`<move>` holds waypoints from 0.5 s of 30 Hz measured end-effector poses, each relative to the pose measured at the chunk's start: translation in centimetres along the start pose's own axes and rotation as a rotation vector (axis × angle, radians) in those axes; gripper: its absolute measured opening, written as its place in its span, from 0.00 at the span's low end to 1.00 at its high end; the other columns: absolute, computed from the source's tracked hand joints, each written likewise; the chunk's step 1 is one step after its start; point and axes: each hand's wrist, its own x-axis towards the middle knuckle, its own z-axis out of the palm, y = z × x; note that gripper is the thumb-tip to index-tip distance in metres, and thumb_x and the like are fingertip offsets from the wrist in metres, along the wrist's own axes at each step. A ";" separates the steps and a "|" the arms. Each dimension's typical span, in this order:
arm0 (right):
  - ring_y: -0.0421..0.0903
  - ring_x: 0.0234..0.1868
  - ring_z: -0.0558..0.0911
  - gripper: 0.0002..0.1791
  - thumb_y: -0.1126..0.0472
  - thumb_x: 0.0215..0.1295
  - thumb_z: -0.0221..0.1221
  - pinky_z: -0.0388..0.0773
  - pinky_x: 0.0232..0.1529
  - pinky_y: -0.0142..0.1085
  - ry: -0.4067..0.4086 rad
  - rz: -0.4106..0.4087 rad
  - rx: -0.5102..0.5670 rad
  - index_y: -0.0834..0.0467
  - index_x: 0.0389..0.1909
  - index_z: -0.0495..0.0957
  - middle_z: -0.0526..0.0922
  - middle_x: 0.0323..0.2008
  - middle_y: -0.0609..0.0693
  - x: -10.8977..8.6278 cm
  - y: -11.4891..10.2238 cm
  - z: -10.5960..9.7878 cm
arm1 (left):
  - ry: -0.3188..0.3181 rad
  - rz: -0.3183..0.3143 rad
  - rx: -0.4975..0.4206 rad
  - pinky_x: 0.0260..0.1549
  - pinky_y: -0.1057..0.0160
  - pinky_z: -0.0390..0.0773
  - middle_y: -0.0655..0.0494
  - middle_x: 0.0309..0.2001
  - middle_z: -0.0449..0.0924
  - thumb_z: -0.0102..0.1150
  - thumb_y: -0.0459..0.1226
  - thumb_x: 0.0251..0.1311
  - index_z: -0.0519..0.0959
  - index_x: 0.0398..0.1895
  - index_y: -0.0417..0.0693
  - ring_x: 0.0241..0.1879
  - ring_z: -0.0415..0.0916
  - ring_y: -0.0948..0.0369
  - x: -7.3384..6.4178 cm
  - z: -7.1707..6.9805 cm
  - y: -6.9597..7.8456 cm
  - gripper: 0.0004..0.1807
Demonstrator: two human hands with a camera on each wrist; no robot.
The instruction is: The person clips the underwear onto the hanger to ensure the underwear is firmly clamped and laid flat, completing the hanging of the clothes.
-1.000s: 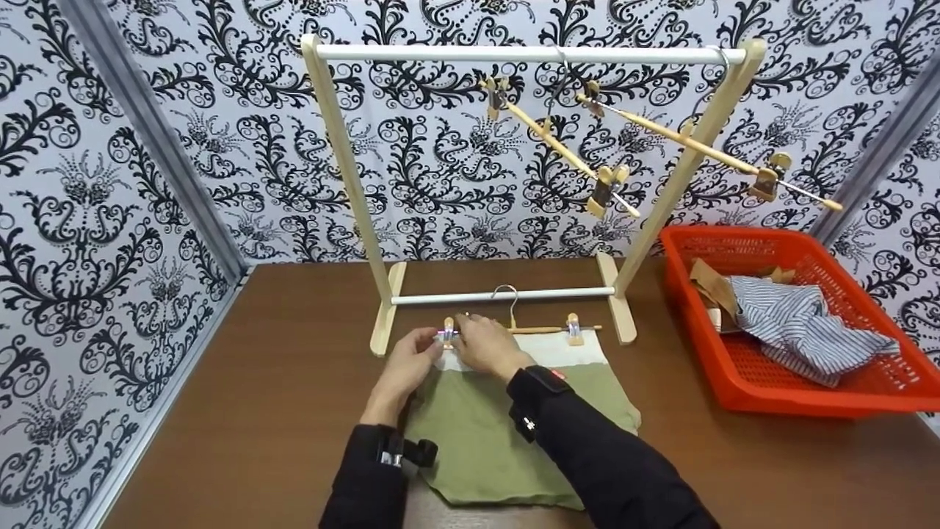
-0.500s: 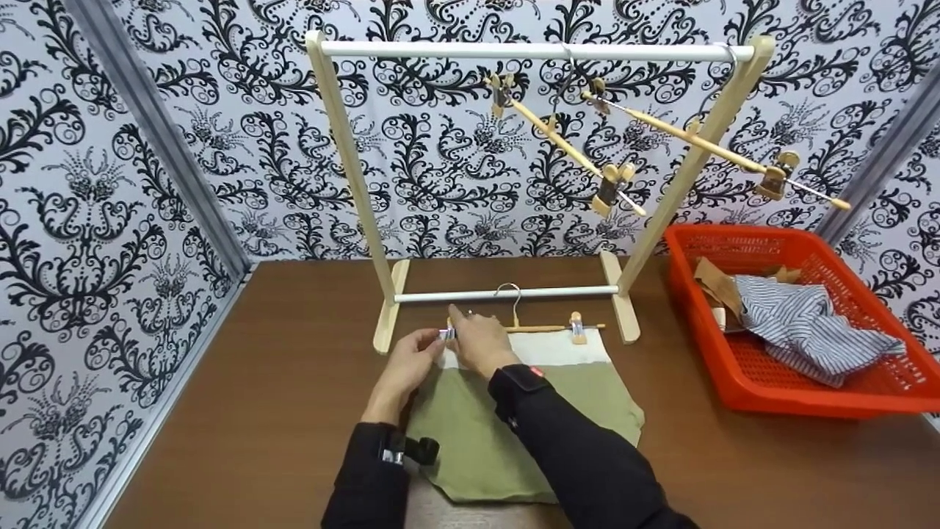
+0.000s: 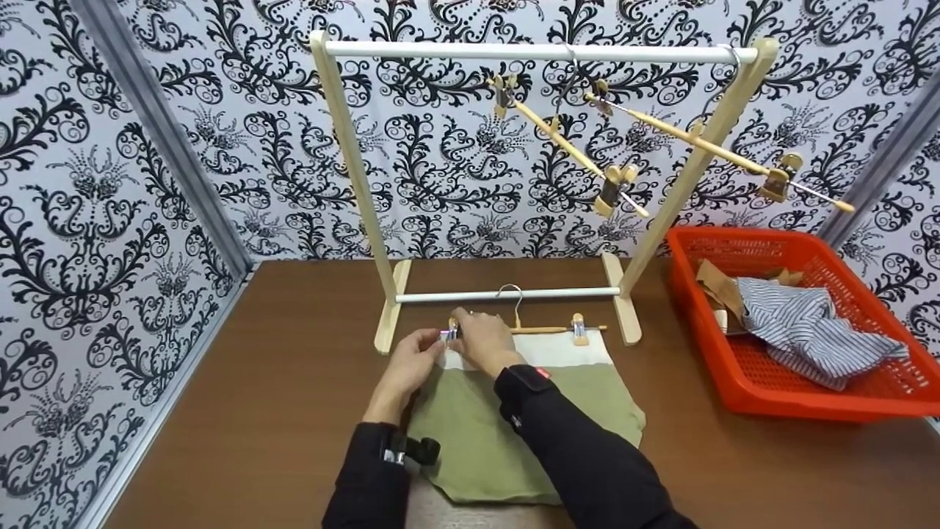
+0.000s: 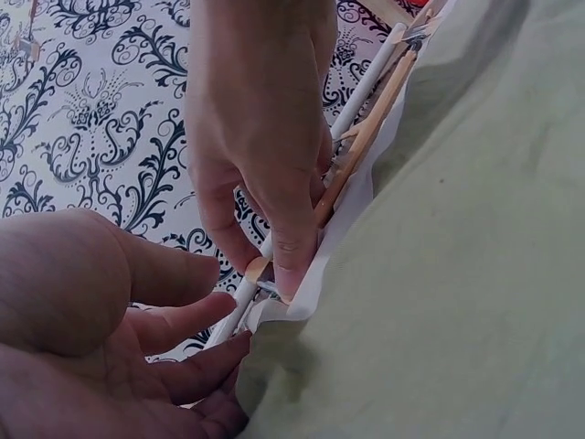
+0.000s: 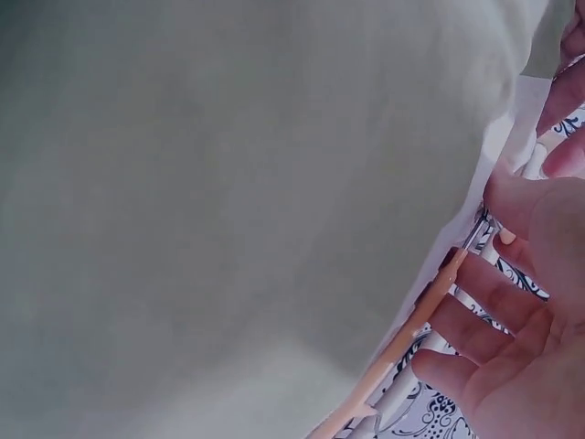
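A green garment with a white waistband lies flat on the table, its top edge along a clip hanger. With thumb and finger my right hand pinches the hanger's left clip at the waistband's corner. My left hand is just left of that clip; in the left wrist view its thumb and forefinger stand apart, and its lower fingertips touch the cloth's corner. The right clip sits on the waistband's other end. In the right wrist view, cloth covers most of the frame.
A wooden rack with white rods stands behind the garment. Two clip hangers, a nearer one and a farther one, hang from its top rod. At right, a red basket holds a striped cloth and brown pieces.
My right hand has shifted slightly at the left clip, its finger lifting and then bending down again. The left hand stays almost in place. The head view has shifted a little.
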 end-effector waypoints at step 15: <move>0.58 0.49 0.84 0.16 0.56 0.64 0.69 0.68 0.61 0.64 -0.037 -0.025 0.242 0.57 0.47 0.78 0.87 0.43 0.55 -0.2 1.4 -1.0 | 0.095 0.075 0.057 0.39 0.62 0.80 0.43 0.43 0.86 0.66 0.28 0.61 0.85 0.46 0.31 0.44 0.81 0.52 0.2 0.0 -0.2 0.11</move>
